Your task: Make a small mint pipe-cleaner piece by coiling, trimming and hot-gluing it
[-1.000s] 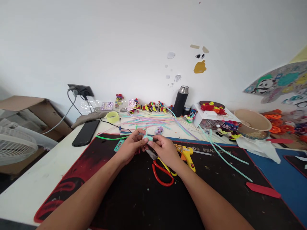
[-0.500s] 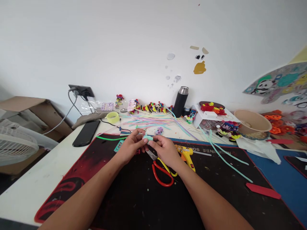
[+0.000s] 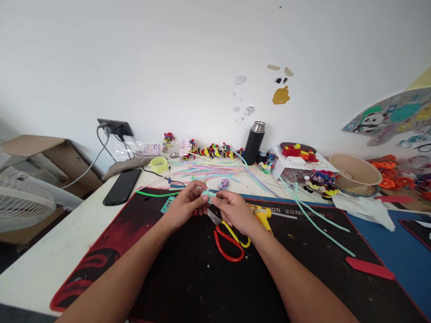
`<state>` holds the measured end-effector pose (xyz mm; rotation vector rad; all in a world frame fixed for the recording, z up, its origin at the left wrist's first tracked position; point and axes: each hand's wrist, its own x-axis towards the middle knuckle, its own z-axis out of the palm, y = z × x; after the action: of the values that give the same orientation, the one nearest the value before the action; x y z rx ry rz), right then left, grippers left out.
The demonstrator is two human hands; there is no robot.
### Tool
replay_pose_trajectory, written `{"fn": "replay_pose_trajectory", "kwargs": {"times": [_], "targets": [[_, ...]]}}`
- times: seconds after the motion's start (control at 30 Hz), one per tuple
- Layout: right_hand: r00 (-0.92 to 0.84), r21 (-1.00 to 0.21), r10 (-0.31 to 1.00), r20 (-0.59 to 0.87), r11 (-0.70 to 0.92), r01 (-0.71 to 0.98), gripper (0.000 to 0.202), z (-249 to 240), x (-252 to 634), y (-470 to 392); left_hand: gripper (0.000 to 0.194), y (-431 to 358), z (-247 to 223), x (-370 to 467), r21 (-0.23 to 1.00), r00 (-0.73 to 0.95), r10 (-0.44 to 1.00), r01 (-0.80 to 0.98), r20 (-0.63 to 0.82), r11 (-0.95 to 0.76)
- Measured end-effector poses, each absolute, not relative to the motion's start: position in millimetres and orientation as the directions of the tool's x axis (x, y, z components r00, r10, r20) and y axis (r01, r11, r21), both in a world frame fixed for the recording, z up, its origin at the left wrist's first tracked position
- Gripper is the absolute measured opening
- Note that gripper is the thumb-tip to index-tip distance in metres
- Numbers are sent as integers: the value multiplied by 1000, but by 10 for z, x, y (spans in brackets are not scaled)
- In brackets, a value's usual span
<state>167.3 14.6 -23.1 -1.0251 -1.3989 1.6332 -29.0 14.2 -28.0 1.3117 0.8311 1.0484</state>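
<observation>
A small mint-green fuzzy pipe-cleaner piece (image 3: 209, 194) is pinched between the fingertips of both hands above the dark mat. My left hand (image 3: 189, 200) grips its left side, and my right hand (image 3: 233, 209) grips its right side; fingers partly cover it. Below them lie scissors (image 3: 229, 252) with one red and one yellow handle, blades pointing toward my hands. Partly behind my right wrist is a yellow glue gun (image 3: 264, 215). Just beyond the fingers sits a small purple fuzzy figure (image 3: 223, 183).
Loose pastel pipe cleaners (image 3: 208, 170) are strewn behind the mat (image 3: 188, 273). A phone (image 3: 121, 187) and yellow tape roll (image 3: 159, 165) lie left. A black thermos (image 3: 254, 143), a white box (image 3: 279, 168) and a beige bowl (image 3: 353, 172) stand at the back. Mint stems (image 3: 323, 229) lie right.
Both hands stay in nearly the same place, still pinching the mint-green piece, with only slight finger movement. The whole view has shifted very slightly.
</observation>
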Motion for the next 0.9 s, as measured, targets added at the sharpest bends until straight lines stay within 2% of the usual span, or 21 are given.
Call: {"fn": "replay_pose_trajectory", "kwargs": {"times": [0.47, 0.9], "targets": [[-398, -985, 908, -129, -165, -55, 49, -217, 1678, 153, 41, 134, -261, -277, 990, 350, 929, -122, 115, -77], [-405, -967, 905, -127, -205, -154, 48, -217, 1684, 152, 41, 112, -221, -260, 984, 350, 927, -158, 135, -84]]}}
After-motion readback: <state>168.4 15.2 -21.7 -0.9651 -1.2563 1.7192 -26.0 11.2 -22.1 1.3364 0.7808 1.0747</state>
